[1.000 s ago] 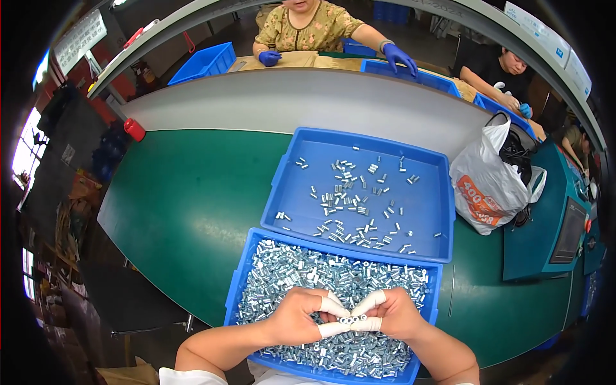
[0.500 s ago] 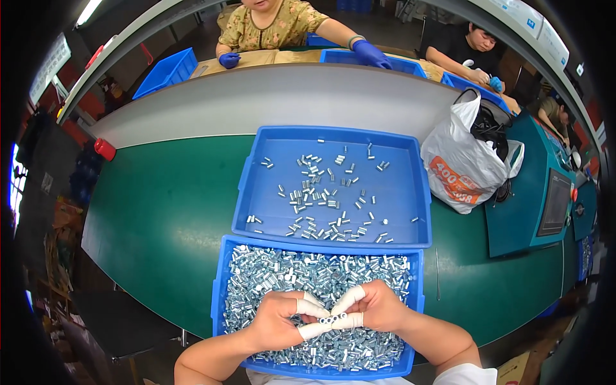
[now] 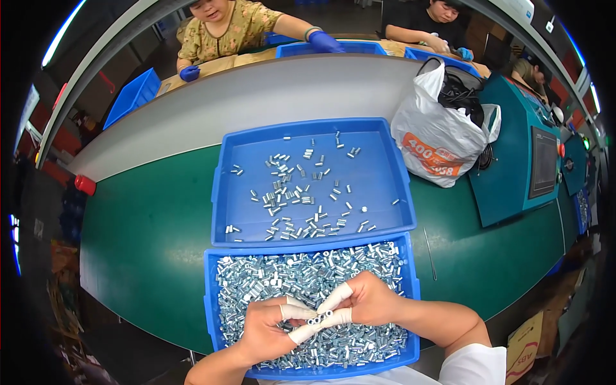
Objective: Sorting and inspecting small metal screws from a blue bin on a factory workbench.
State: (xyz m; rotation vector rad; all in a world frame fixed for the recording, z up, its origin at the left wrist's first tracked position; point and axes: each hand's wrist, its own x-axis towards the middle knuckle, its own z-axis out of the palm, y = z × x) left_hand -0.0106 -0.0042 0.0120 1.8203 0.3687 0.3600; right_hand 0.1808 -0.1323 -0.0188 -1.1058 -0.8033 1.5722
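Observation:
A short row of small metal sleeves, with their open round ends facing up at me, is pinched between both my hands. My left hand closes on the row from the left with thumb and finger, and my right hand closes on it from the right. White finger covers sheathe the pinching fingers. Below them lies a blue tray, filled with a thick layer of loose sleeves of this kind. Right behind it, a second blue tray carries scattered sleeves across its bottom.
The trays lie on a green table. A white plastic bag with black cables stands beside a teal machine. A thin rod lies right of the trays. Beyond a grey partition, co-workers sit at blue bins.
My view has shifted, so the table and trays appear further left and slightly turned. Both hands keep their pinch on the sleeves, and the row now slants up to the right.

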